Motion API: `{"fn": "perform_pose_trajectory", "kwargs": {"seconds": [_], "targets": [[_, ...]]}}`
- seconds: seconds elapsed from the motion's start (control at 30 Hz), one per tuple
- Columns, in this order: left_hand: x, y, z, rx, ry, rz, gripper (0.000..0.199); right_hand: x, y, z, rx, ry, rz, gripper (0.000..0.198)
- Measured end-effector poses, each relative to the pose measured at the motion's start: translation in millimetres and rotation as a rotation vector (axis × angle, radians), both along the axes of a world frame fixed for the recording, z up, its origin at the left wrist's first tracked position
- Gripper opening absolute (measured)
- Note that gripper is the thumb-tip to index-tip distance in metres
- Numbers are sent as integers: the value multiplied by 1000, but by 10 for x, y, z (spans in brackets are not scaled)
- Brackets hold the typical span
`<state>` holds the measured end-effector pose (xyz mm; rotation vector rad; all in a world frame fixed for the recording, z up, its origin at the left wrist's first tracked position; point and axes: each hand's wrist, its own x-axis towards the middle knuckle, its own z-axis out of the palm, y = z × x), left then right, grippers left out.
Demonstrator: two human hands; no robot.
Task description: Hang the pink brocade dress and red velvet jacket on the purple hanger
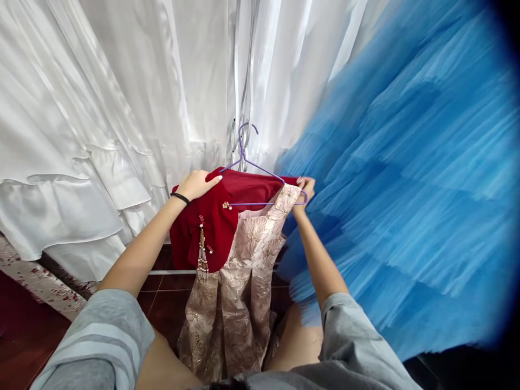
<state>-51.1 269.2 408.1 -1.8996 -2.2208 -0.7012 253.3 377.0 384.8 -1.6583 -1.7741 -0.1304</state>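
Note:
A pink-gold brocade dress [247, 238] hangs on a purple wire hanger [242, 154], one strap over the hanger's right arm. A dark red velvet jacket [213, 233] with beaded trim covers the hanger's left side and stretches behind the dress to the right. My left hand [198, 185] grips the jacket at its left shoulder, thumb on top and the other fingers hidden by the cloth. At the hanger's right end, my right hand [305, 190] pinches the jacket's other edge beside the dress strap.
White draped fabric [134, 81] with ruffled hems hangs in front and to the left. A large blue tulle skirt [406, 179] fills the right side, close to my right arm. Below are a pale horizontal bar [173, 272] and dark red floor tiles [162, 303].

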Motion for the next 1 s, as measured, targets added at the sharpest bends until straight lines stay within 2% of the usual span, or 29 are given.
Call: {"fn": "perform_pose_trajectory", "kwargs": {"seconds": [0.07,0.13,0.2,0.3,0.4,0.43,0.47,0.5,0.53,0.6,0.63,0.67,0.7,0.8,0.83,0.93,1.0], "targets": [[37,9,-41,0,6,16,67,89,253,-19,117,144,24,51],[62,22,-85,2,16,41,66,214,467,-53,77,231,236,46],[65,44,-124,6,35,68,66,379,591,-90,-129,206,486,39],[38,85,-160,17,66,102,68,670,618,-41,-496,135,714,46],[10,106,-163,39,97,122,68,888,585,214,-853,-32,842,43],[8,106,-160,41,106,124,68,916,579,325,-883,-120,805,37],[10,101,-156,39,112,127,68,920,576,432,-817,-207,716,29],[17,94,-153,35,119,129,68,901,575,525,-665,-278,603,21],[26,85,-150,30,125,134,67,868,572,598,-448,-322,487,16],[49,66,-147,28,135,151,67,786,549,669,17,-338,284,23],[61,56,-148,30,139,163,66,753,524,676,171,-328,213,30],[72,47,-149,34,141,174,65,734,487,674,232,-329,164,34],[83,39,-150,37,143,186,64,730,437,676,200,-348,136,35],[125,14,-153,38,154,227,63,779,174,758,-63,-426,93,28],[142,4,-154,37,160,238,63,792,42,804,-90,-426,66,27],[200,-31,-161,41,166,260,64,698,-480,843,-5,-390,-48,29],[234,-61,-168,49,165,271,64,481,-857,694,-13,-437,-20,29]]}}
